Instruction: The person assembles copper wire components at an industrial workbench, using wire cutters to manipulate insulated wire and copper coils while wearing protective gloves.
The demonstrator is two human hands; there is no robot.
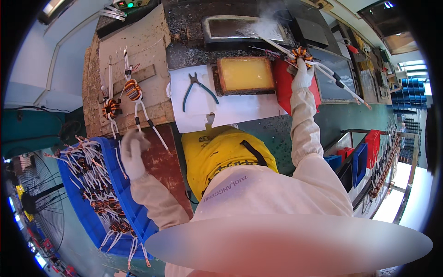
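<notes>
My gloved right hand (pixel 302 76) grips a toroidal coil (pixel 302 54) wound with copper and dark wire, at the right of the bench. One white-sleeved lead of it reaches left into the rectangular solder pot (pixel 221 30), where smoke rises. Its other leads, with black bands, stick out to the right. My gloved left hand (pixel 134 154) hovers near the bench's left front edge, fingers apart and holding nothing visible. Just beyond it, two more toroidal coils, one upright (pixel 133 89) and one farther left (pixel 111 109), lie on a wooden board (pixel 152 51) with their white leads.
Cutting pliers (pixel 195 87) with dark green handles lie on white paper (pixel 177 113). A framed tray of yellow material (pixel 244 74) sits beside a red box (pixel 284 87). A blue crate (pixel 131 203) full of coils stands at left, a fan (pixel 39 198) beyond it.
</notes>
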